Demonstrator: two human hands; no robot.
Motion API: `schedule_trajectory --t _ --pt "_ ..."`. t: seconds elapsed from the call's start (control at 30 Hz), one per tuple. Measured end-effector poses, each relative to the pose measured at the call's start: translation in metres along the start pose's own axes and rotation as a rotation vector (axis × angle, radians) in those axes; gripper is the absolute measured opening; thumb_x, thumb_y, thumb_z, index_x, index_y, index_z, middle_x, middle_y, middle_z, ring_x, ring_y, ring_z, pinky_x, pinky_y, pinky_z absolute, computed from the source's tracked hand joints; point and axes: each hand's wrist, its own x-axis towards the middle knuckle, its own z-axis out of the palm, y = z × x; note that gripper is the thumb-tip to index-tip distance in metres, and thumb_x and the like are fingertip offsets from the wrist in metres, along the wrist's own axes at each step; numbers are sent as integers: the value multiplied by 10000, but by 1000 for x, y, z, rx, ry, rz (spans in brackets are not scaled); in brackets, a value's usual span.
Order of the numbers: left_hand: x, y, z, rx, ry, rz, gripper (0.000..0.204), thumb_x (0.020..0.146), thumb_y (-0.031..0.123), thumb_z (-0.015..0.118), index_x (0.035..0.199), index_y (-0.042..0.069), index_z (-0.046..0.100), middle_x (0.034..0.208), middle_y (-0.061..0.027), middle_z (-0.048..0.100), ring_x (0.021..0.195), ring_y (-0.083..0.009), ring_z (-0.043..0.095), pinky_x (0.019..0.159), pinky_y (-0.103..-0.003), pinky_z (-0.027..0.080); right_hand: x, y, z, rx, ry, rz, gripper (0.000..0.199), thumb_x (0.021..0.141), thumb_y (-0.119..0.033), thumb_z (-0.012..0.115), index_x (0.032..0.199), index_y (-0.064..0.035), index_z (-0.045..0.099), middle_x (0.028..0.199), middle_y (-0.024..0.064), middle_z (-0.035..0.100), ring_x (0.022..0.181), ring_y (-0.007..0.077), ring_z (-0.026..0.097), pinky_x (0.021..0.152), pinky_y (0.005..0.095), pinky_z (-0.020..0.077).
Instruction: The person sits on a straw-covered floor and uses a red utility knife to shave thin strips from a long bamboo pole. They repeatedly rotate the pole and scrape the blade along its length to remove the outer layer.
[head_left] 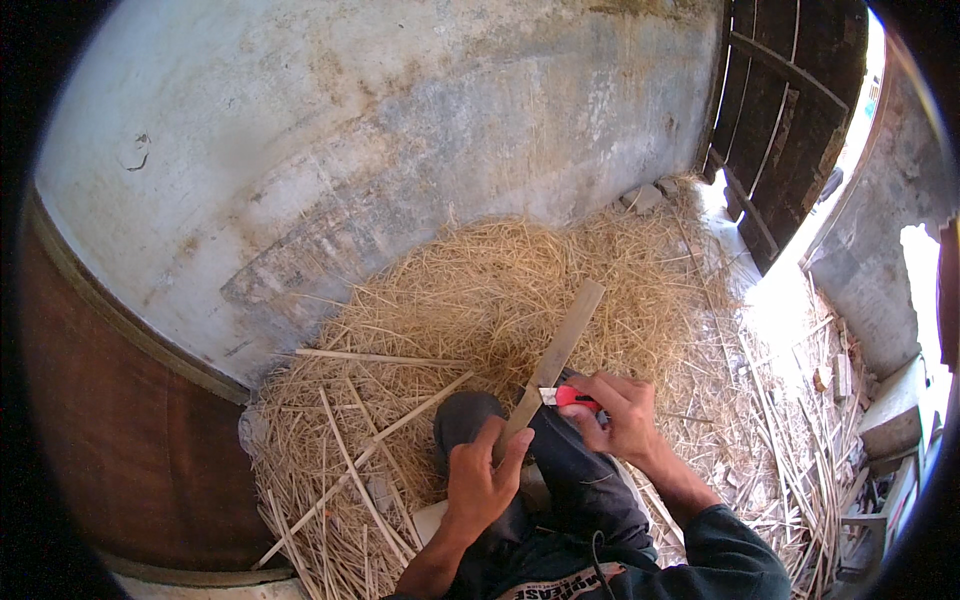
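A flat bamboo strip (568,334) slants up and away over my knees. My left hand (481,478) grips its near end between thumb and fingers. In my right hand (622,412) is a red utility knife (574,397), the fingers closed round its handle. The knife's pale metal blade end lies against the strip's right edge, about midway along. Whether the blade cuts into the strip cannot be seen.
Shavings (500,270) cover the floor, heaped toward the stained wall (400,120). Thin sticks (370,450) lie crossed on the left, and more (800,430) on the right. A dark wooden door (790,120) stands ajar at the far right. A brown panel (130,420) is at the left.
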Motion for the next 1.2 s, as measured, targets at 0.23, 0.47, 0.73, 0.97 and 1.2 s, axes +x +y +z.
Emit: schedule_trajectory --t 0.23,0.47,0.73,0.97,1.2 --pt "-29 -3 1 2 -186 -91 379 1037 373 629 917 15 598 587 -192 548 512 -334 621 473 -412 423 24 66 -35 -177 435 352 184 950 -200 735 1056 -51 759 704 108 665 526 142 551 497 315 426" --pt "-30 -25 -13 48 -198 -146 403 1058 403 579 966 12 614 592 -167 534 503 -302 582 486 -431 407 15 81 -52 -65 478 320 187 1013 -154 616 1071 -23 736 740 62 665 626 127 569 593 299 448" --pt "-4 -5 0 100 -97 -7 323 1068 314 579 939 18 576 594 -211 574 565 -439 635 471 -484 433 -7 5 8 46 15 -33 214 843 -206 816 1009 -102 730 768 60 682 610 233 678 539 347 520" --pt "-5 -7 10 239 -22 46 307 1067 324 577 954 38 573 571 -187 591 555 -423 647 476 -497 473 -4 6 7 -5 59 -16 238 842 -202 819 1047 -104 747 753 62 689 597 256 673 531 373 519" --pt "-61 -13 -1 211 -358 -60 342 1080 374 538 1035 43 608 591 -180 605 554 -430 643 476 -506 478 18 157 -53 -259 640 531 319 1053 -306 613 1093 -20 747 642 71 577 575 101 471 537 317 380"
